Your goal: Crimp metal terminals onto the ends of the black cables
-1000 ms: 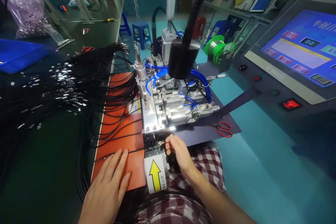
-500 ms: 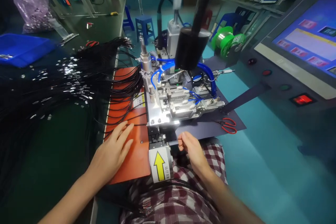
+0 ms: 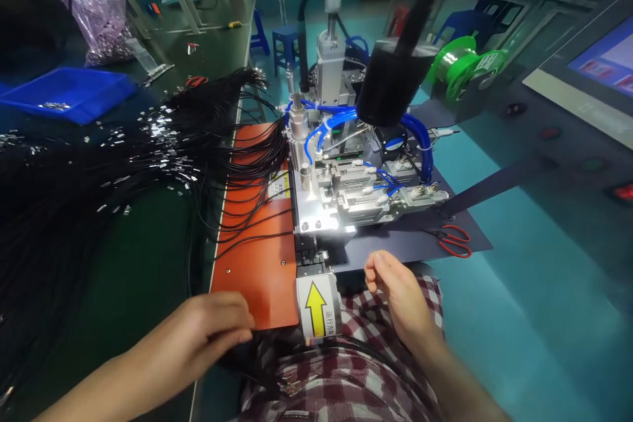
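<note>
My left hand (image 3: pixel 212 323) is at the near edge of an orange plate (image 3: pixel 262 290). Its fingers bend down, with the thumb a little apart from them and nothing visible between. Below it, a bundle of black cables (image 3: pixel 264 362) lies across my lap, its ends dark and partly hidden. My right hand (image 3: pixel 400 290) hovers above my lap, in front of the machine (image 3: pixel 346 201), fingers curled in and no object showing. Black cables (image 3: pixel 254 211) lie side by side over the orange plate, reaching the machine's left side. A yellow arrow label (image 3: pixel 316 310) sits on the machine's near end.
Red-handled scissors (image 3: pixel 455 241) lie on the dark base plate at right. A heap of black cables (image 3: pixel 148 138) and a blue tray (image 3: pixel 69 95) cover the left bench. A black cylinder (image 3: pixel 393 82) hangs over the machine. A green wire spool (image 3: pixel 457 62) and a screen (image 3: pixel 608 66) stand right.
My left hand has moved back toward me, from the cables on the orange plate to its near edge, fingers now bent downward. My right hand keeps its curled pose. The view has turned slightly left.
</note>
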`<action>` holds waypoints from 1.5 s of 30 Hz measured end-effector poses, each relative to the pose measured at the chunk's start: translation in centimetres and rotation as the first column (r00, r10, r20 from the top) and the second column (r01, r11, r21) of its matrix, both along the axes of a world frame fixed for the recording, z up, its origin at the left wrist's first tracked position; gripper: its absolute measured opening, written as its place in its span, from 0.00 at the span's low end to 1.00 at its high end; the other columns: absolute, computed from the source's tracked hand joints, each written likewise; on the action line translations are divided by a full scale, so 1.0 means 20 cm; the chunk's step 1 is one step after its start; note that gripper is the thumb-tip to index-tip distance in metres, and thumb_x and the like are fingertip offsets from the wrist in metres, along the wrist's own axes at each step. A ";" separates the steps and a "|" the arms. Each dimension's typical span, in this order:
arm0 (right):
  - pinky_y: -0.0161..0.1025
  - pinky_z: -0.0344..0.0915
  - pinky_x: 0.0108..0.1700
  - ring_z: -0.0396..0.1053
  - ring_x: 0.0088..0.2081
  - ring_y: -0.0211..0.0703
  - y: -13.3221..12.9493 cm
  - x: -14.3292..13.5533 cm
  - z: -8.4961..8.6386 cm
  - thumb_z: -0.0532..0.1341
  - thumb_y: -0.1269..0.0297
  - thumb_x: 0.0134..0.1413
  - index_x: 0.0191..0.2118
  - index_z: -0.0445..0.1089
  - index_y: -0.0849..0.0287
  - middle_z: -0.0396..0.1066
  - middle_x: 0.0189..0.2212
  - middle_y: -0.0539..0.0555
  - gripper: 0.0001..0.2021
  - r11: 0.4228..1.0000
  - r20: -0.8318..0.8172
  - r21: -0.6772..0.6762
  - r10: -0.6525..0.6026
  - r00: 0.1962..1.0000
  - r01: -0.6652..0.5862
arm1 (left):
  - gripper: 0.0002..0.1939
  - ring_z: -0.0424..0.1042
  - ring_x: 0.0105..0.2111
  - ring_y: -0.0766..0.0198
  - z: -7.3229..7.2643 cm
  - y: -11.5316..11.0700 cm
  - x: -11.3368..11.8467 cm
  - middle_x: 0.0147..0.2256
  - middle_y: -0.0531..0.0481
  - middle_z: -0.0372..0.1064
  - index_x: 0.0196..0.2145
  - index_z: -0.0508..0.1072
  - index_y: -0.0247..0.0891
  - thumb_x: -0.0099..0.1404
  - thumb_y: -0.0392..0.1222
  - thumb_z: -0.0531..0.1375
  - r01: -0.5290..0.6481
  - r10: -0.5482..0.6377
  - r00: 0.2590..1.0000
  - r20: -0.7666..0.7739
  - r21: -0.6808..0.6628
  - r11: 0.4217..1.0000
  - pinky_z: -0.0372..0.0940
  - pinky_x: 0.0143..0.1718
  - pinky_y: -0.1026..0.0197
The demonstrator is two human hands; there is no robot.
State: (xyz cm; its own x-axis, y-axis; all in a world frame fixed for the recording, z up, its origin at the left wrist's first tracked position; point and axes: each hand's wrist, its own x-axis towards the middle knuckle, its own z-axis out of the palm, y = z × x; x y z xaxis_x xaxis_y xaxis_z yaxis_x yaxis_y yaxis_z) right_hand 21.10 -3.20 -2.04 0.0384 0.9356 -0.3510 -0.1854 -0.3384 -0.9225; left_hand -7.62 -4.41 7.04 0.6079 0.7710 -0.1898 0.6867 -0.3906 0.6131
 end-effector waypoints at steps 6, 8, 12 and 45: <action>0.32 0.56 0.28 0.57 0.25 0.35 -0.04 -0.07 0.13 0.59 0.63 0.55 0.36 0.65 0.58 0.60 0.24 0.46 0.05 0.971 0.022 0.101 0.215 0.976 -0.216 | 0.06 0.70 0.33 0.64 -0.04 0.03 0.06 0.34 0.50 0.71 0.38 0.70 0.40 0.64 0.40 0.55 -0.292 0.291 0.945 0.151 -0.019 0.956 0.63 0.31 0.68; 0.32 0.58 0.30 0.59 0.27 0.36 -0.05 -0.11 0.16 0.59 0.66 0.54 0.39 0.66 0.58 0.63 0.27 0.47 0.06 0.952 0.028 0.119 0.280 0.960 -0.282 | 0.07 0.70 0.32 0.64 -0.08 0.03 0.09 0.34 0.50 0.71 0.39 0.69 0.40 0.65 0.41 0.54 -0.279 0.281 0.952 0.123 -0.032 0.960 0.63 0.30 0.68; 0.33 0.59 0.29 0.60 0.26 0.35 -0.05 -0.17 0.18 0.60 0.69 0.52 0.35 0.69 0.59 0.63 0.24 0.46 0.04 0.954 0.113 0.115 0.266 0.957 -0.279 | 0.08 0.69 0.33 0.63 -0.10 0.05 0.19 0.34 0.50 0.70 0.39 0.69 0.41 0.66 0.42 0.52 -0.202 0.202 0.977 0.074 -0.007 0.979 0.64 0.34 0.65; 0.32 0.59 0.27 0.60 0.23 0.35 -0.01 -0.12 0.15 0.58 0.56 0.56 0.31 0.68 0.60 0.64 0.22 0.48 0.12 0.984 -0.132 0.102 0.159 0.978 -0.146 | 0.12 0.61 0.14 0.73 -0.17 0.19 0.49 0.15 0.55 0.66 0.27 0.66 0.35 0.54 0.45 0.64 -0.128 0.755 0.561 0.340 -0.865 0.484 0.55 0.17 0.70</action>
State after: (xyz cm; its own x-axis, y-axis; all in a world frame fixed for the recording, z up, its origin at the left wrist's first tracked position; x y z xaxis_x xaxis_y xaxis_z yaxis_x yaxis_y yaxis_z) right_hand 18.66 -3.46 0.88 -0.1502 0.9551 -0.2554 -0.2672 -0.2879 -0.9196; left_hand 2.12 -0.54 3.63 0.3975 0.7487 -0.5305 -0.0669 0.6002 0.7970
